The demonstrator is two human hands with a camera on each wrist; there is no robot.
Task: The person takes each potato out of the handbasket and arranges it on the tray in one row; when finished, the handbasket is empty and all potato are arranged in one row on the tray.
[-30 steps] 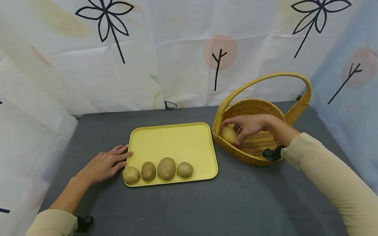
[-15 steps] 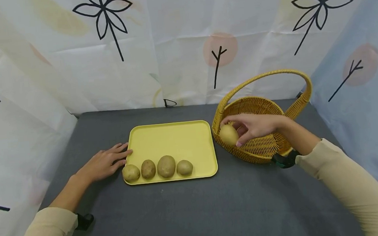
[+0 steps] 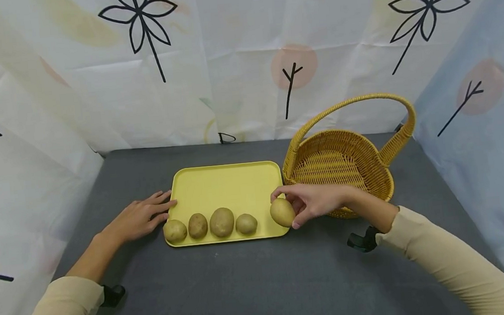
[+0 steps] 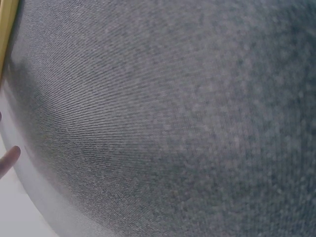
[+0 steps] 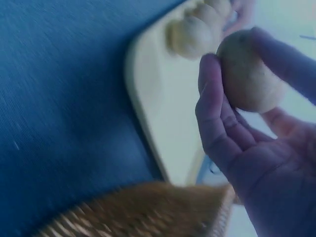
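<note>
My right hand [image 3: 316, 201] holds a potato [image 3: 282, 212] between thumb and fingers, over the right edge of a yellow tray [image 3: 227, 184]. The right wrist view shows this potato [image 5: 249, 74] pinched well above the tray. Several potatoes stand in a row along the tray's near edge: a round one [image 3: 175, 231] at the left corner, a browner oval one [image 3: 197, 226], a larger one [image 3: 221, 222] and a small one [image 3: 246, 224]. My left hand [image 3: 139, 218] rests at the tray's left edge, its fingers extended and fingertips touching the rim.
A woven yellow basket [image 3: 338, 162] with a tall arched handle stands right of the tray, partly behind my right forearm. Dark grey cloth [image 3: 245, 288] covers the table. A printed white curtain [image 3: 235, 69] hangs behind and at both sides.
My right hand has lifted the potato out of the basket and carried it left and nearer, to the tray's right edge. The left hand and the row of potatoes have stayed put.
</note>
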